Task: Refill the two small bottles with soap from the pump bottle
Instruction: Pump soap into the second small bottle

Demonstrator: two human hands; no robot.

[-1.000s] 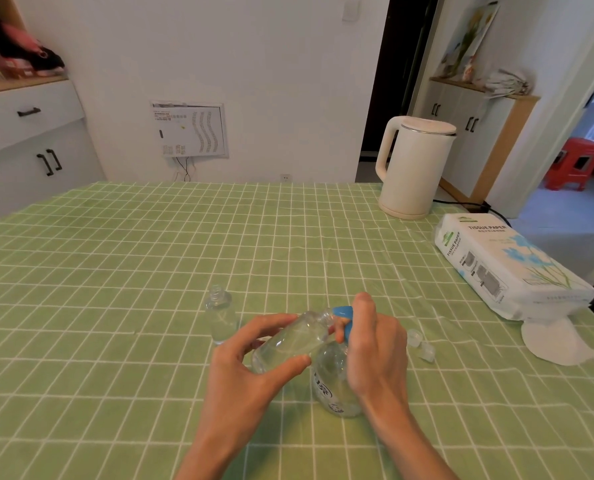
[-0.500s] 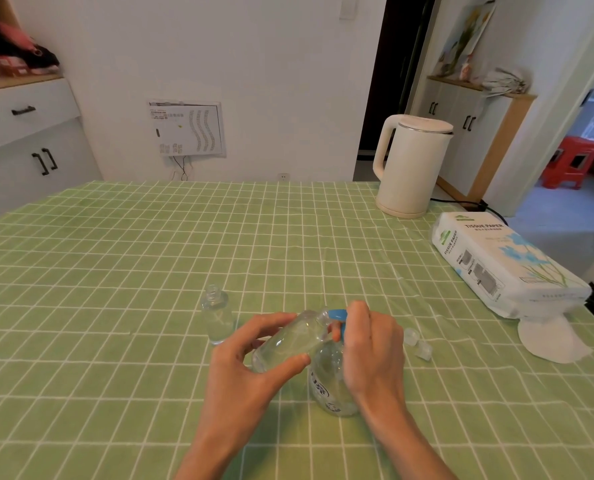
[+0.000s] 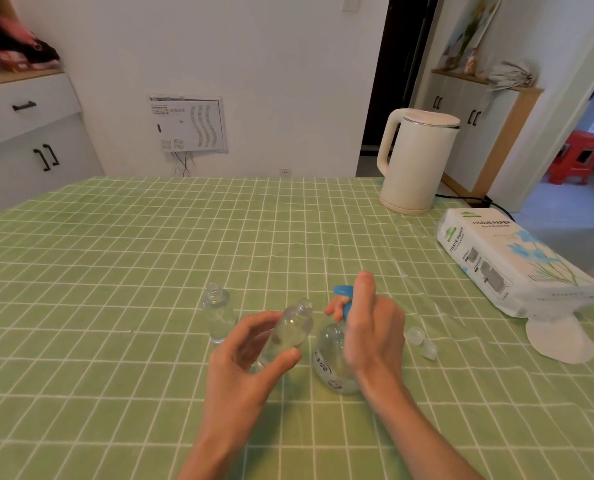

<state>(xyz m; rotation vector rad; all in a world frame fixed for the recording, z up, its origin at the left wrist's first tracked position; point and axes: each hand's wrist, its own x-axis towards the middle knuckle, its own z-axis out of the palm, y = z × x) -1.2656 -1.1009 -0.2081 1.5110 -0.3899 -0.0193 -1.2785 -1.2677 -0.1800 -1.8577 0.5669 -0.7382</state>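
My left hand [image 3: 250, 362] holds a small clear bottle [image 3: 288, 332], open-necked and tilted with its mouth up and to the right, a short gap from the pump's blue spout. My right hand [image 3: 371, 330] is wrapped around the blue pump head [image 3: 343, 292] of the clear pump bottle [image 3: 330, 362], which stands on the green checked tablecloth [image 3: 115, 271]. A second small clear bottle [image 3: 218, 315] stands upright and uncapped to the left of my hands. Two small clear caps [image 3: 422, 342] lie on the cloth just right of the pump bottle.
A cream electric kettle [image 3: 415, 161] stands at the back right with its cord running off the table. A tissue paper pack [image 3: 510, 263] lies along the right edge, a white round pad [image 3: 562, 341] beside it. White cabinets stand beyond the table on both sides.
The small bottle in my left hand has drawn back to the left from the pump spout and tipped more upright. My right hand's thumb has lifted above the pump head.
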